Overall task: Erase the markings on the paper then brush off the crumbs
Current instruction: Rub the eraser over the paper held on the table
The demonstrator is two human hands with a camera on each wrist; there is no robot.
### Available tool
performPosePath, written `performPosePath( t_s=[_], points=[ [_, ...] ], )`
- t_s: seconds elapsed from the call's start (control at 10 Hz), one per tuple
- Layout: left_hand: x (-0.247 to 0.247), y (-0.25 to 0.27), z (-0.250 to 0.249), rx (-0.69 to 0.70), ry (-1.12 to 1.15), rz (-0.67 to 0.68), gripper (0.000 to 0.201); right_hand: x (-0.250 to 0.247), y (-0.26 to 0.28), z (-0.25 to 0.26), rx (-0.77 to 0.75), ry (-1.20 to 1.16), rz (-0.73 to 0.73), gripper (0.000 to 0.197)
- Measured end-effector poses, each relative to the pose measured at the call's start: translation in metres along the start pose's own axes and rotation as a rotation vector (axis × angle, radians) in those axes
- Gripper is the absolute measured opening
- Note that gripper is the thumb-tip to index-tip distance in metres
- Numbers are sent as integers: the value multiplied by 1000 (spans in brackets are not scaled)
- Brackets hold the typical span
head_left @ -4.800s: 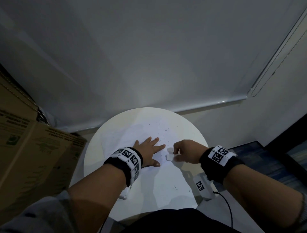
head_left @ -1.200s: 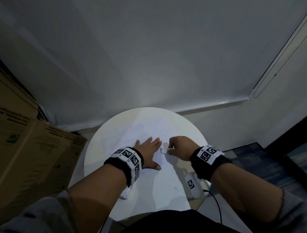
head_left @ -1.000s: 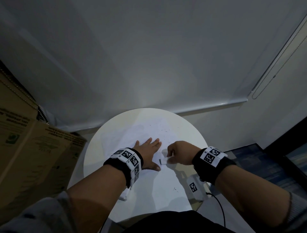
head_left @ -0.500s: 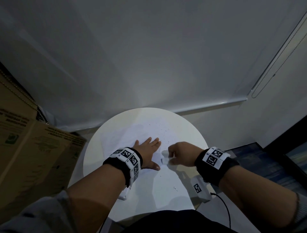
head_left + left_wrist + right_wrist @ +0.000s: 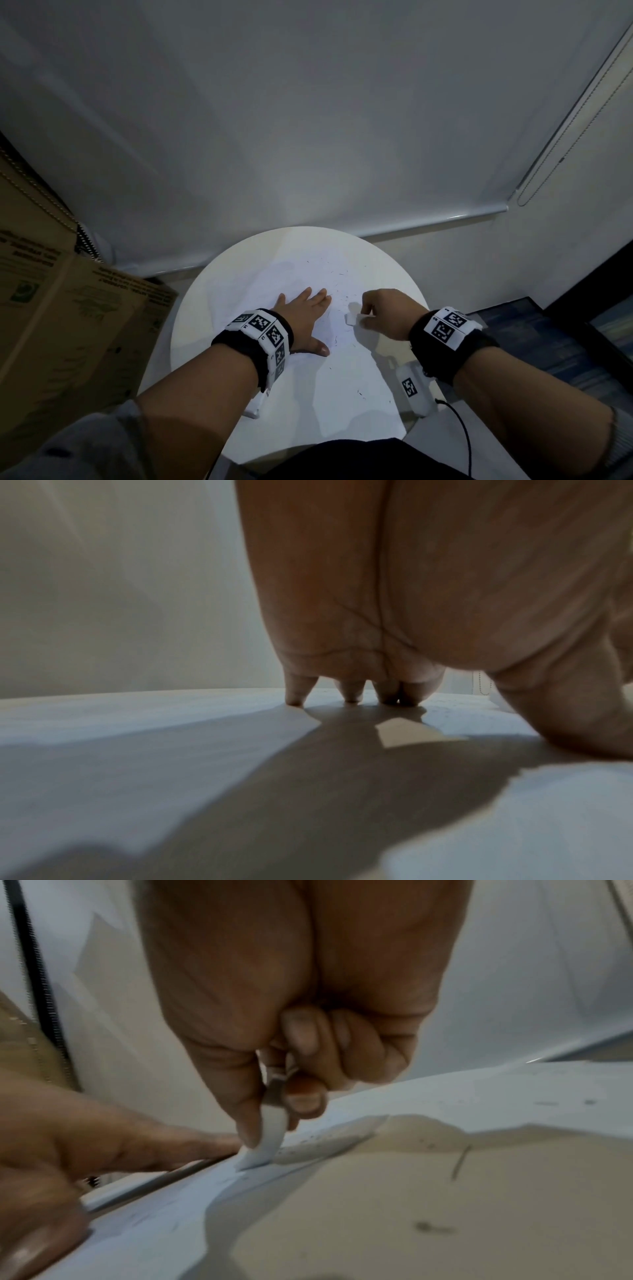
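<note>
On the round white table [image 5: 212, 308]: your right hand [image 5: 385, 313] pinches the eraser [image 5: 351, 319] against the paper [image 5: 308, 377] while your left hand [image 5: 305, 317] lies flat on the sheet.

Smooth matte paper covers the middle of the glossy tabletop; the eraser is a small white block, thumb and forefinger clamped on its sides, its lower corner touching the sheet just beside your left fingertips [image 5: 192, 1146]. Your left fingers are straight and spread, tips pressed down [image 5: 349, 696]. Thin dark crumbs [image 5: 337, 274] scatter beyond and near both hands. Compared with half a second ago, the eraser sits slightly farther from you; the left hand has not shifted. Any remaining pencil marks are too faint to tell from crumbs. A cardboard box [image 5: 68, 308] is cut off at left, and the wrist views are blurred.
</note>
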State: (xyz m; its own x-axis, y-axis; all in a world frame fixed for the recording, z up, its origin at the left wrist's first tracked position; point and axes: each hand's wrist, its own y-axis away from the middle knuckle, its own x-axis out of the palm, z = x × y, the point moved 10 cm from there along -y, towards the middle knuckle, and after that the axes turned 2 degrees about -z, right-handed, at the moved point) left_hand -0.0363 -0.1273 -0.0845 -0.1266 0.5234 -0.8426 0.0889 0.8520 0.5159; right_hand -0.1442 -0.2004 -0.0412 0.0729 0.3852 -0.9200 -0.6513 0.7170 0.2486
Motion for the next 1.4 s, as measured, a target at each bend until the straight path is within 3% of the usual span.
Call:
performPosePath(
  t_s=[0.1, 0.2, 0.3, 0.4, 0.6, 0.8, 1.1, 1.3, 1.4],
  points=[
    [-1, 0, -1, 2, -14, -2, 102, 15, 5, 9, -56, -27, 114, 15],
    [-1, 0, -2, 0, -18, 5, 102, 9, 5, 0, -20, -32, 98, 17],
    [-1, 1, -1, -1, -13, 6, 101, -11, 3, -16, 48, -24, -13, 14],
    [-2, 0, -2, 3, -15, 5, 101, 6, 9, -3, -30, -23, 118, 10],
    [-1, 2, -2, 0, -2, 3, 100, -13, 4, -30, 94, 1, 7, 20],
    [-3, 3, -3, -8, 8, 2, 102, -19, 5, -19, 74, -69, -108, 25],
    [-2, 11, -14, 42, 96, 31, 91, -11, 17, -7, -1, 100, 78, 25],
    [-11, 10, -15, 53, 144, -47, 85, -5, 33, -10, 5, 149, 186, 23],
    [-20, 9, 3, -16, 117, -96, 89, -4, 36, -13, 27, 156, 234, 23]
  ],
)
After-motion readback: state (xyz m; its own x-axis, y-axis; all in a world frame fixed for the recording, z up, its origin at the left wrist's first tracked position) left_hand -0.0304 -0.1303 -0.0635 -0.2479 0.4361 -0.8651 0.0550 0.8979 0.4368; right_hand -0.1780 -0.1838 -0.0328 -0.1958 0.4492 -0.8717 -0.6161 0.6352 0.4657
